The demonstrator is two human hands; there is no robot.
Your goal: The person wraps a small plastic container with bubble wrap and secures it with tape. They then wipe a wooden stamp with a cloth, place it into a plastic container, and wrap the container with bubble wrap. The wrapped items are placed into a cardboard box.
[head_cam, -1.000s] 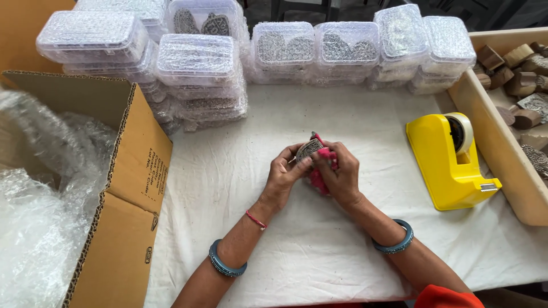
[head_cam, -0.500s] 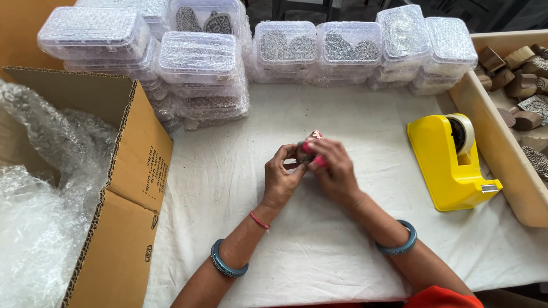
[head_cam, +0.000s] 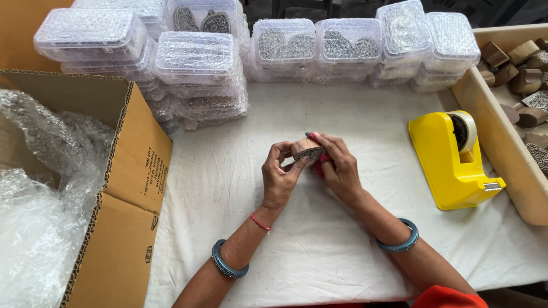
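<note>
Compared with a moment ago, the small carved wooden block with a patterned face [head_cam: 309, 153] is sitting a little differently between the hands, its dark patterned side now tilting toward the left hand [head_cam: 279, 177], and less of the pink object [head_cam: 321, 164] behind it is showing. The left hand is pinching the block with thumb and fingertips; the right hand [head_cam: 339, 168] is curling closed around the block and the pink object together, above the middle of the white cloth-covered table [head_cam: 319, 251].

On the far left, an open brown cardboard box [head_cam: 128, 188] is holding crumpled clear bubble wrap [head_cam: 34, 217]. Behind the hands, stacks of clear plastic lidded boxes wrapped in bubble wrap [head_cam: 197, 60] are lining the table's far edge. To the right, a yellow tape dispenser [head_cam: 454, 162] is standing well apart from the hands, just beside a shallow wooden tray [head_cam: 502, 148] of more carved blocks [head_cam: 528, 77].
</note>
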